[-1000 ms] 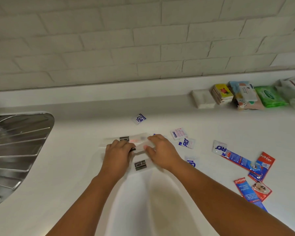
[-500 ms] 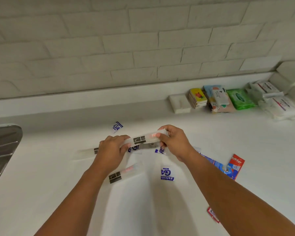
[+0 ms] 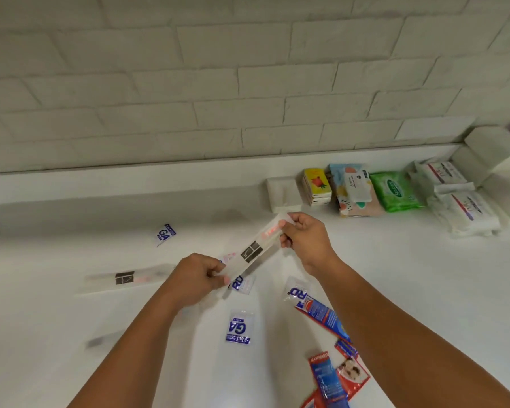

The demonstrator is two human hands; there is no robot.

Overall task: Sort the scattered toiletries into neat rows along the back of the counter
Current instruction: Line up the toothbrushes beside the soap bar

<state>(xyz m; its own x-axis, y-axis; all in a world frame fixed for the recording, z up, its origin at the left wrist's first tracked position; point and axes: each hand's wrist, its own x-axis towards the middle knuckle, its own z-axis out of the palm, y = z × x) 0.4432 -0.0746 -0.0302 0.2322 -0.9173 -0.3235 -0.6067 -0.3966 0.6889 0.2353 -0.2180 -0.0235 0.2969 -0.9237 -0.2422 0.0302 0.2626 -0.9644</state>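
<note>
On the white counter [image 3: 439, 290], wipe packs [image 3: 396, 191] sit in a row against the back ledge. The left hand [image 3: 195, 282] and right hand [image 3: 306, 241] each pinch one end of a clear toothbrush packet [image 3: 255, 250], held tilted above loose sachets [image 3: 239, 328]. A second packet [image 3: 124, 278] lies to the left.

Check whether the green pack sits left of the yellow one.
No, the green pack lies right of the yellow pack, with a patterned pack between them.
</note>
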